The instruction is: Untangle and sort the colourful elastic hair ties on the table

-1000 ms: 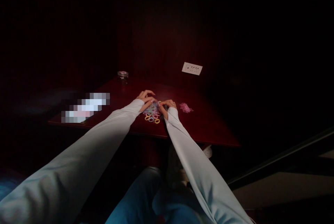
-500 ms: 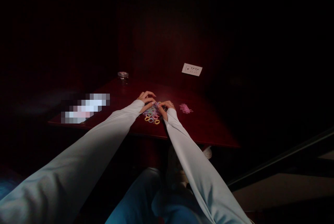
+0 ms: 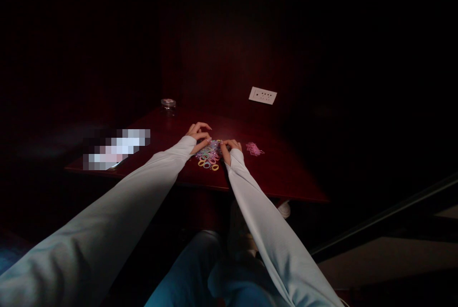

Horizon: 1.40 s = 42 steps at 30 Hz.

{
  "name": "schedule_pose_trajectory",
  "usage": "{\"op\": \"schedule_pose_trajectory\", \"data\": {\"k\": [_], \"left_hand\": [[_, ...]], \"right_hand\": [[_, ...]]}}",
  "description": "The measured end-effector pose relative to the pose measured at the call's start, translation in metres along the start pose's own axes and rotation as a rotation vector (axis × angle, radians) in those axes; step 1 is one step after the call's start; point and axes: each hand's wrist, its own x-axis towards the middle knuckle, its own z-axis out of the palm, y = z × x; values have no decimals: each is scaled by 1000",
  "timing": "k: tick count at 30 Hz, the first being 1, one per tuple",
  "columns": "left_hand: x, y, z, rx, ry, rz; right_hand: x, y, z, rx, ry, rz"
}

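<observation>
Left hand [image 3: 199,134] and right hand [image 3: 231,147] sit apart at mid-frame — colourful hair ties [image 3: 207,157] piled between, any grip unclear — pink elastics [image 3: 254,149] right of centre

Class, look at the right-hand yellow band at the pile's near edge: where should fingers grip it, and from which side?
Probably pinch the near rim of the yellow band, coming from the person's side. It appears to lie flat, its ring shape open in the middle, and that rim faces tabletop rather than the pile.
</observation>
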Motion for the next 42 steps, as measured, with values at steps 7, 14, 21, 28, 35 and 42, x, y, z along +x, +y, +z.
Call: {"op": "schedule_pose_trajectory", "data": {"k": [7,14,21,28,35,42], "left_hand": [[-2,-2,2,4,8,37],[-1,-7,2,33,110,-80],[-2,-8,-1,67,75,-83],[-5,-10,-2,71,66,-73],[-5,-14,-4,69,41,-67],[-6,-19,0,5,75,-96]], "right_hand": [[-5,-6,0,-22,-69,-87],[7,38,-38,-170,151,-25],[6,88,-88,-374,295,187],[4,85,-86,-454,228,245],[2,87,-86,-218,483,542],[0,81,-85,-160,518,434]]}}
